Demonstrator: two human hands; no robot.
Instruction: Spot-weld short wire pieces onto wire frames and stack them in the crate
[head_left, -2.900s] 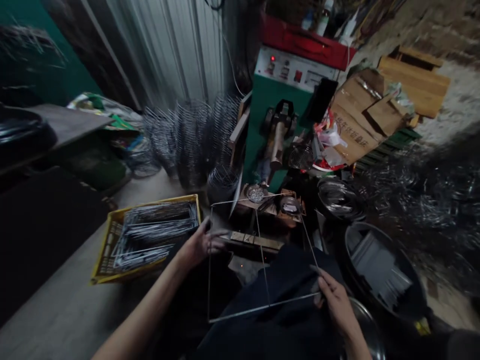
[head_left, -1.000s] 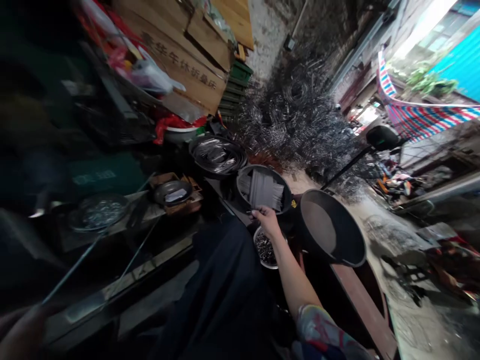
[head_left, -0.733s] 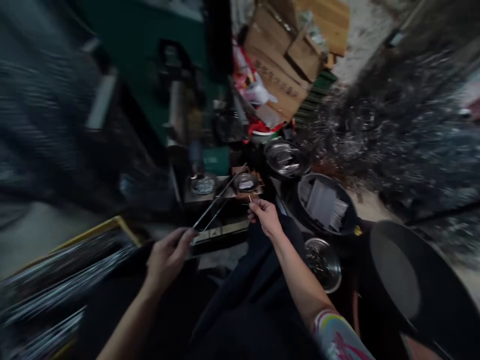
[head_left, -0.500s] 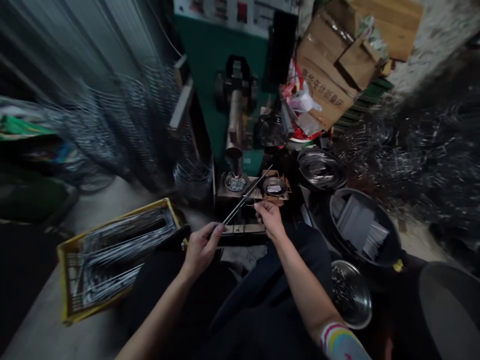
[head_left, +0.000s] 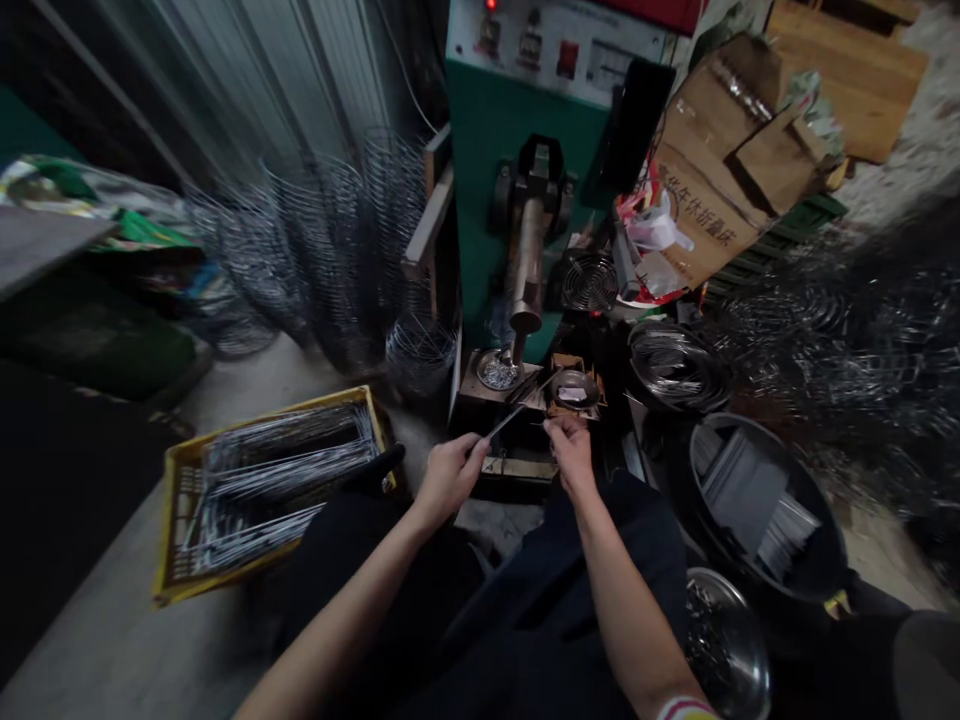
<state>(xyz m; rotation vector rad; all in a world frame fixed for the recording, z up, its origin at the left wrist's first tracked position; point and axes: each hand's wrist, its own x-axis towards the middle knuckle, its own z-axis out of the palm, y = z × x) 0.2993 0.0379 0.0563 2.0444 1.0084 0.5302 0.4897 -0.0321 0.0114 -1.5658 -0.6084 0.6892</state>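
My left hand (head_left: 452, 473) is closed on the lower end of thin metal rods (head_left: 510, 418), which slant up and to the right below the machine's cylindrical arm (head_left: 527, 265). To the right, my right hand (head_left: 570, 450) is pinched, with a short thin piece at its fingertips too small to make out. Just beyond the hands, a round dish of small metal parts (head_left: 498, 371) sits under the arm. Beside it is another dish (head_left: 574, 391) with a pale item inside.
A yellow crate (head_left: 176, 500) of bent wire frames stands at left. On the right are a black tub (head_left: 832, 520) with flat grey pieces, a steel bowl (head_left: 750, 650) and coiled wire (head_left: 675, 365). The green machine (head_left: 480, 150) stands ahead, a cardboard box (head_left: 697, 190) beside it.
The view has shifted, so the scene sits further right in the picture. Both hands remain closed near the dishes, and the rods now look shorter and lower, closer to the dishes' front.
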